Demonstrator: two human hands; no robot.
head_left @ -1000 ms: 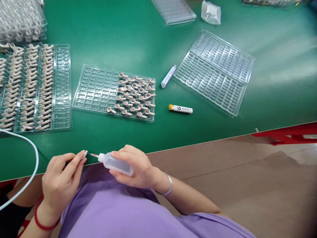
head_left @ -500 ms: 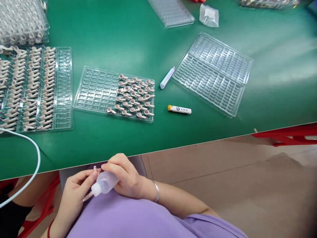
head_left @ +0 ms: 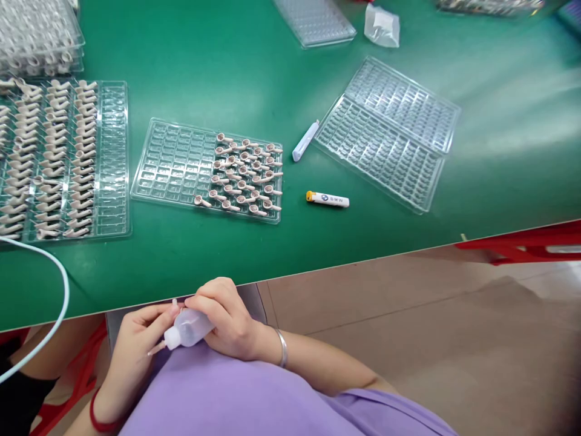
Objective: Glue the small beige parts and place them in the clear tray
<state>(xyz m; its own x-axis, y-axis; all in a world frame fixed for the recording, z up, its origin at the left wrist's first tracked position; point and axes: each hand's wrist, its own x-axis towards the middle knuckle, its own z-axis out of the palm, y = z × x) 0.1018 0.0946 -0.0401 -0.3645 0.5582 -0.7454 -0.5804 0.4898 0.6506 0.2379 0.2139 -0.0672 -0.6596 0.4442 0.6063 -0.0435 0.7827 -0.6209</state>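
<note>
Below a green counter [head_left: 318, 242], the right hand [head_left: 227, 321] grips a squeeze bottle [head_left: 188, 329]; the left hand [head_left: 136, 345] pinches a tiny part [head_left: 174, 302]. Squeezing too hard could flood it.

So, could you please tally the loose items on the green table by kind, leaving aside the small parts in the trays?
Clear plastic trays, counting the stack and the far-edge one as one each: 6
White pen-like tool: 1
White lighter with yellow end: 1
Crumpled clear bag: 1
White cable: 1
Total: 10
</note>
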